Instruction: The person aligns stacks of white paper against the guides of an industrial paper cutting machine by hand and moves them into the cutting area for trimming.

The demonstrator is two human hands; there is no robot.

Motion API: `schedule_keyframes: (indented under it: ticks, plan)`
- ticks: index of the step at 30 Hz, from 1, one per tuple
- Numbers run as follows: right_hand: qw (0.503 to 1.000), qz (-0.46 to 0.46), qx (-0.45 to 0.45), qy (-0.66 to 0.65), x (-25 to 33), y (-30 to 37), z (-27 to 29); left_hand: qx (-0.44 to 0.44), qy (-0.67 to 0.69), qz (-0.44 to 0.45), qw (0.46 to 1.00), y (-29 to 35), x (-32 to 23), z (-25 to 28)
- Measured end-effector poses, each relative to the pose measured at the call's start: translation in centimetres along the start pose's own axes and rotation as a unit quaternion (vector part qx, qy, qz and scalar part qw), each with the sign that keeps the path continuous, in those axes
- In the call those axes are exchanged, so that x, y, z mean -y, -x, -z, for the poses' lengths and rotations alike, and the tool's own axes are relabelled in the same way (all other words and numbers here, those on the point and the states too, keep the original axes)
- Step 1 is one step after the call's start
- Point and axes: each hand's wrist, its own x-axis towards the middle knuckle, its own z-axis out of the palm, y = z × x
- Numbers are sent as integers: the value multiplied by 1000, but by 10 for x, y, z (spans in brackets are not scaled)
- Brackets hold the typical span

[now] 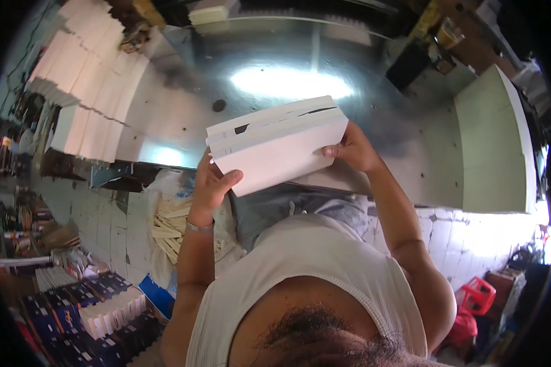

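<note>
Between my two hands is a thick stack of white book blocks [281,153], tilted with its left end nearer to me. Dark marks show along its upper long edge. My left hand [213,188] grips the left end, thumb on the near face and fingers hidden behind. My right hand [356,148] holds the right end in the same way, its thumb pressed on the near face. The stack is over the near edge of a shiny metal machine table [275,55], in front of my body.
Tall stacks of white paper blocks [92,116] stand at the table's left. A large pale stack [496,140] stands at the right. Below left, a plastic bag holds paper offcuts [168,226], near rows of dark-covered books [73,312]. A red plastic stool [479,295] is at lower right.
</note>
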Motion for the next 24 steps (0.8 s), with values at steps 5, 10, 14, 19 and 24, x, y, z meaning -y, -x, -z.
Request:
schedule_keyframes:
  ticks: [5,10,14,19,24]
  plan:
    - [995,1,-100,-5,-28,40,1,75,-22,48,996,-17,30,-6]
    - [987,-17,-157,15,-41,46,-26,3,19,57,998,-2,61,-31]
    - [983,-1,-177,44,-40,46,-37,-12,-18,47,999,-5,55,-39]
    - [964,-24,-254,72,-28,40,-50,-70,-114,-3,991,-11,47,-52]
    - [959,23,-274,73,-36,47,-59,-52,-292,1,955,3,47,-45]
